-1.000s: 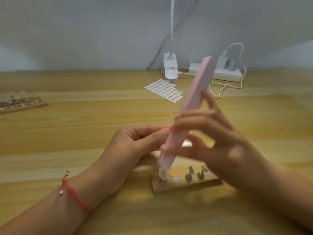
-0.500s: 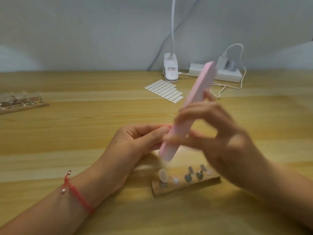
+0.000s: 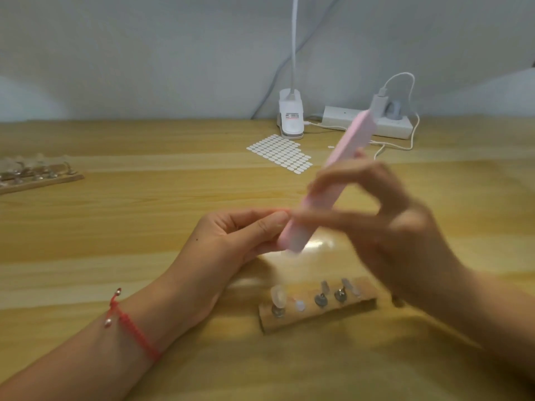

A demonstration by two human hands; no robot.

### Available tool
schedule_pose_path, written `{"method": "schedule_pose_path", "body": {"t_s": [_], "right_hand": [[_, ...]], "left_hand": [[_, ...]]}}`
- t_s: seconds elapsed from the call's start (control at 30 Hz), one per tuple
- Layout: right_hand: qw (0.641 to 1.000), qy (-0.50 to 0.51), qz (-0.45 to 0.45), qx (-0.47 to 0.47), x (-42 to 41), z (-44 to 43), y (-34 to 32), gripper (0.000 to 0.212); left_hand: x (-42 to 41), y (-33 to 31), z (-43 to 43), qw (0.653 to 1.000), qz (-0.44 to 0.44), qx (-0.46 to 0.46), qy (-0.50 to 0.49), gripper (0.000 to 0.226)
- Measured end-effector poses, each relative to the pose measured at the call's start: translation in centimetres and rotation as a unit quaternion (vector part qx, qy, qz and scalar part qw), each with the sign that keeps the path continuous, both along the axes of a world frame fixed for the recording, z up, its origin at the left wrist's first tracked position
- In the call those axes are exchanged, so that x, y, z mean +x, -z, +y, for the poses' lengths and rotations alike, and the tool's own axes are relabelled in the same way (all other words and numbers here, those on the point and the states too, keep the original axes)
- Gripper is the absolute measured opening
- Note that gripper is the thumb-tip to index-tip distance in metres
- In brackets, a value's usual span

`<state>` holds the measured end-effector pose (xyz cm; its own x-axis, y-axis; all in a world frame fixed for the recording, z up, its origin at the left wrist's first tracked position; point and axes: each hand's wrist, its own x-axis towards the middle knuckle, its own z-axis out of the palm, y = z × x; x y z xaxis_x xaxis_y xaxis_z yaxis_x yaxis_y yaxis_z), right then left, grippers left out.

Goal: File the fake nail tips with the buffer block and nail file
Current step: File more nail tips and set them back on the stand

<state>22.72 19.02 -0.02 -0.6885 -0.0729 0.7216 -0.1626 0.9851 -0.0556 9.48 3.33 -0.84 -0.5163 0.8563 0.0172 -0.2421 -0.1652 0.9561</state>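
Observation:
My right hand (image 3: pixel 385 224) grips a long pink buffer block (image 3: pixel 333 175), held tilted with its upper end pointing away to the right. Its lower end rests against the fingertips of my left hand (image 3: pixel 231 244), which are pinched together; what they hold is hidden behind the block. Below the hands a small wooden holder (image 3: pixel 318 314) lies on the table, carrying a clear fake nail tip (image 3: pixel 278 295) on a metal stand at its left end and several more stands to the right.
A sheet of white adhesive tabs (image 3: pixel 282 154) lies farther back. A white clip lamp (image 3: pixel 291 118) and a power strip (image 3: pixel 367 125) with a charger and cable sit by the wall. Another wooden holder with nail tips (image 3: pixel 34 172) is at far left.
The buffer block has risen away from the nail tip on the holder and now sits higher against my left fingertips. My right hand moved up with it, blurred.

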Motion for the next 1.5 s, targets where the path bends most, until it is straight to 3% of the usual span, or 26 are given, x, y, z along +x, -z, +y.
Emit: {"method": "schedule_pose_path", "body": {"t_s": [0.07, 0.2, 0.33, 0.47, 0.6, 0.8, 0.97, 1.17, 1.3, 1.4, 1.5], "right_hand": [[0.999, -0.034, -0.016, 0.03, 0.1, -1.0, 0.3, 0.04], [0.999, 0.027, 0.008, -0.036, -0.1, 0.7, -0.8, 0.036], [0.999, -0.042, -0.016, 0.018, 0.0, -1.0, 0.4, 0.039], [0.998, 0.006, 0.013, -0.056, -0.1, 0.5, -0.6, 0.039], [0.998, -0.054, -0.005, -0.012, -0.2, -1.0, 0.4, 0.047], [0.983, 0.072, 0.029, -0.165, 0.4, 4.5, -0.8, 0.042], [0.976, 0.027, 0.018, -0.213, 0.2, 2.9, -0.7, 0.044], [0.988, -0.057, -0.009, -0.143, 0.3, 0.1, -0.2, 0.035], [0.991, -0.038, -0.044, -0.118, 0.0, 1.1, -0.1, 0.041], [0.992, -0.09, -0.055, -0.07, 0.0, -0.2, 0.3, 0.04], [0.991, -0.063, -0.065, -0.099, 0.0, 1.2, -0.2, 0.038]], "left_hand": [[0.1, -0.1, 0.0, 1.0, -0.003, 0.001, 0.003, 0.037], [0.0, 0.1, 0.0, 1.0, 0.003, -0.008, -0.017, 0.034], [0.0, -0.1, 0.0, 1.0, -0.006, 0.002, 0.005, 0.037], [-0.1, 0.2, 0.1, 1.0, 0.005, 0.001, -0.012, 0.036], [-0.1, 0.3, 0.1, 1.0, 0.02, 0.007, 0.015, 0.03], [-0.2, 0.7, 0.2, 0.999, 0.03, 0.013, -0.022, 0.029], [0.1, 0.5, 0.2, 0.994, 0.097, -0.009, -0.04, 0.029], [0.3, 0.8, 0.1, 0.985, 0.167, -0.009, -0.033, 0.026], [0.3, 0.9, 0.0, 0.978, 0.206, -0.011, -0.042, 0.02], [0.5, 0.8, 0.0, 0.972, 0.232, 0.0, -0.041, 0.026], [0.6, 0.9, 0.1, 0.972, 0.231, -0.006, -0.044, 0.022]]}}
